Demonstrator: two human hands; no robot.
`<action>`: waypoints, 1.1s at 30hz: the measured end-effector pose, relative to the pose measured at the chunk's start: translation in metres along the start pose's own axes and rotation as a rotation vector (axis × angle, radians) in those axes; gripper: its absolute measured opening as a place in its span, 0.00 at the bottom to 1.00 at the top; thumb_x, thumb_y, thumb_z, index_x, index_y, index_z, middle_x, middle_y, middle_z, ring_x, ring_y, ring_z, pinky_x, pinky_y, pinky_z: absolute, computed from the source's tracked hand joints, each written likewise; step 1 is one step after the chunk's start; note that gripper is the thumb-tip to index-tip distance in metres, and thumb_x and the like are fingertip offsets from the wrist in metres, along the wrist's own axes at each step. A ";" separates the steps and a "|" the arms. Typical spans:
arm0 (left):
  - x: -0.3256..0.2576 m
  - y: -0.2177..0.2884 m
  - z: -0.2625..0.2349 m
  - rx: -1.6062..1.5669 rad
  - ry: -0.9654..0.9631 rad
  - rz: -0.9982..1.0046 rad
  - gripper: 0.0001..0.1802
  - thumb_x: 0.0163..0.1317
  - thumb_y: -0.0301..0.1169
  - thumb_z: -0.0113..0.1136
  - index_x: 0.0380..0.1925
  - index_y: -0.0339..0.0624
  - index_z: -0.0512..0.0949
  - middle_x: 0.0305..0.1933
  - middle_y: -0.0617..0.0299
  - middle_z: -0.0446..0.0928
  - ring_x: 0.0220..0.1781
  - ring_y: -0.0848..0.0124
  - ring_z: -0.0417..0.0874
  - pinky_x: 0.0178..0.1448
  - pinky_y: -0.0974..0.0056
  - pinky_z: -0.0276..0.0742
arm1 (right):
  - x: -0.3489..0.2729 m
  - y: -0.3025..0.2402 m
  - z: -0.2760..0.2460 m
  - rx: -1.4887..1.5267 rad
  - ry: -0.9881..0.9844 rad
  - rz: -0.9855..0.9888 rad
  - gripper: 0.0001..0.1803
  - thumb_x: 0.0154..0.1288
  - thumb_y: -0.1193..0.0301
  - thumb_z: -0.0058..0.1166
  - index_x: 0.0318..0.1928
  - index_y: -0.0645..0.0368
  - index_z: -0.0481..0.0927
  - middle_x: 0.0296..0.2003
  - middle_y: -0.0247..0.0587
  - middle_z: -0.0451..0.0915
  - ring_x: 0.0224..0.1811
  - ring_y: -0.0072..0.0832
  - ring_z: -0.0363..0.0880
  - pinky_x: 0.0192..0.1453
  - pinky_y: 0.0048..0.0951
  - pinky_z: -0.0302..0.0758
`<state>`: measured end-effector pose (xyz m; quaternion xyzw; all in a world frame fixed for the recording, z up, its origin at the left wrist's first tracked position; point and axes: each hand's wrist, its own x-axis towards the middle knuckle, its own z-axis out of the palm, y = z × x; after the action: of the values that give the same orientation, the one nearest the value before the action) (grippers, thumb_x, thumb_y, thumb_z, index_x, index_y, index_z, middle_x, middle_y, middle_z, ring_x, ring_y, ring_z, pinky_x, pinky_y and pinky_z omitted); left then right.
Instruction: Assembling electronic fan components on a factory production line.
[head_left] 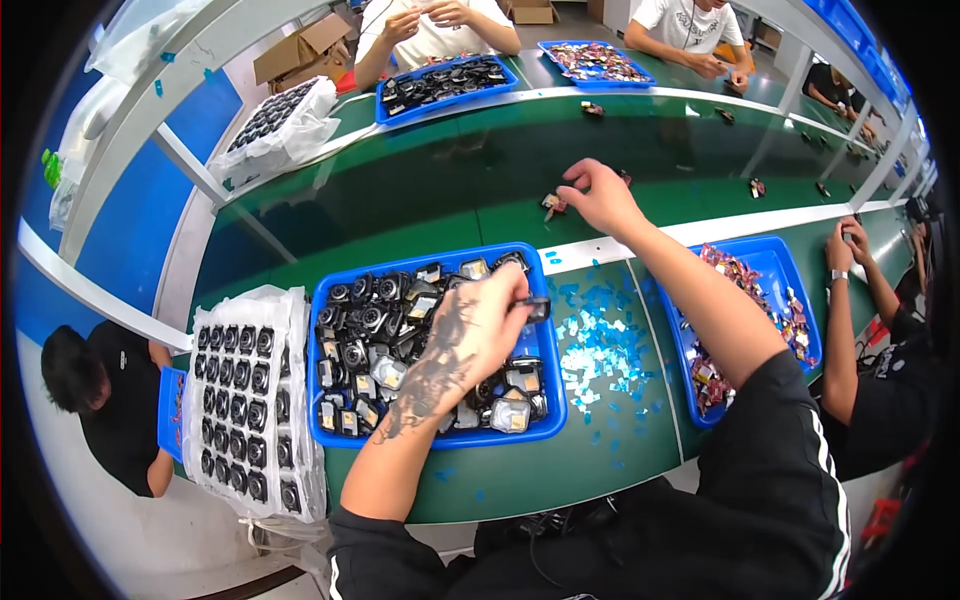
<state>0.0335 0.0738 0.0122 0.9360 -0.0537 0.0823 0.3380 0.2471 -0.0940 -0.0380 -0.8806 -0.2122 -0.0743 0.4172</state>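
Note:
My left hand (482, 325), tattooed along the wrist, is above a blue tray (562, 400) of black watch-like housings (375, 320). Its thumb and fingers are closed on a small black housing (538, 309) at the tray's right side. Over the green belt, my right hand (603, 200) is curved with a gap between thumb and fingers. Just left of its fingertips lies a small red-and-black part (553, 206); another small part partly shows behind the hand.
Blue film scraps (600, 350) cover the table between the tray and another blue tray (790, 265) of small reddish parts. At left, a white tray (300, 400) holds rows of black housings. Several people work around the belt (440, 170); a white frame post (190, 165) stands at left.

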 end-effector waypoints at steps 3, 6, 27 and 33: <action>0.006 -0.008 -0.002 -0.227 0.119 -0.053 0.10 0.60 0.24 0.64 0.41 0.37 0.80 0.29 0.65 0.80 0.30 0.80 0.79 0.34 0.72 0.75 | -0.046 -0.048 -0.021 0.543 -0.625 0.142 0.19 0.69 0.59 0.57 0.42 0.66 0.83 0.31 0.37 0.83 0.36 0.23 0.83 0.39 0.26 0.80; 0.005 -0.003 0.008 -0.479 0.178 -0.093 0.10 0.62 0.23 0.62 0.43 0.35 0.78 0.33 0.63 0.80 0.29 0.80 0.80 0.33 0.76 0.76 | -0.098 -0.076 -0.034 0.664 -0.590 0.096 0.14 0.71 0.65 0.55 0.40 0.66 0.82 0.29 0.36 0.83 0.28 0.19 0.82 0.34 0.22 0.80; -0.006 0.036 0.033 -1.333 -0.016 -0.403 0.20 0.73 0.31 0.49 0.61 0.36 0.69 0.49 0.51 0.79 0.36 0.72 0.83 0.37 0.69 0.82 | -0.138 0.012 -0.130 -0.582 -0.314 -0.002 0.08 0.55 0.69 0.65 0.34 0.60 0.84 0.34 0.47 0.83 0.40 0.45 0.82 0.46 0.42 0.77; -0.010 0.037 0.034 -1.172 -0.034 -0.340 0.19 0.71 0.30 0.51 0.60 0.41 0.71 0.49 0.56 0.78 0.39 0.74 0.81 0.38 0.72 0.78 | -0.141 0.020 -0.123 -0.570 -0.306 -0.043 0.09 0.54 0.71 0.65 0.34 0.61 0.80 0.33 0.46 0.81 0.42 0.44 0.81 0.45 0.40 0.77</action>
<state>0.0224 0.0245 0.0079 0.5910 0.0547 -0.0312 0.8042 0.1344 -0.2435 -0.0165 -0.9582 -0.2616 -0.0063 0.1155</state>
